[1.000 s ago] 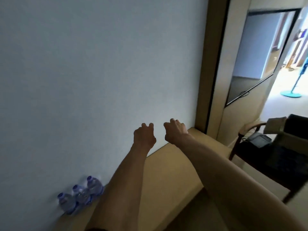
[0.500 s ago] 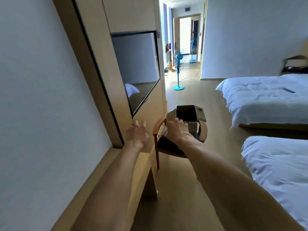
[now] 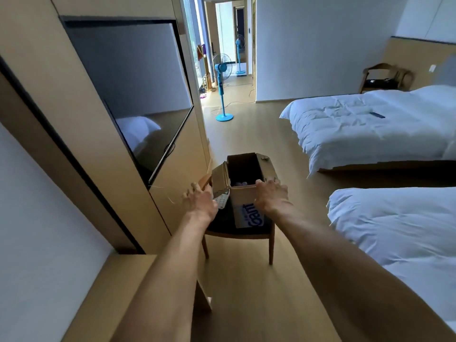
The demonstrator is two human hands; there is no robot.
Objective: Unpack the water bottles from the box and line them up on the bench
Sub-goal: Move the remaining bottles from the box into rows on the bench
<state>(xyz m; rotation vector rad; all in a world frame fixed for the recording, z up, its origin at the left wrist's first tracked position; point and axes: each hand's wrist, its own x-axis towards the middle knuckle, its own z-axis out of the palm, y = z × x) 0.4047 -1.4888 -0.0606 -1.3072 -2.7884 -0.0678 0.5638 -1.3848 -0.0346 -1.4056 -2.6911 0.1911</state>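
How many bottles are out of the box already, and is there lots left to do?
No bottles on the bench show here, so the count can't be told. Both hands are at the open box on the chair: the right hand on its near edge, the left hand beside it. Something sits dimly inside, so unpacking probably continues.

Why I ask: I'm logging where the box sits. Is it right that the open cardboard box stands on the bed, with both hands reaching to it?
Not quite. The head view shows the open cardboard box standing on the wooden chair, not on the bed. The rest holds: the left hand and right hand both reach to it.
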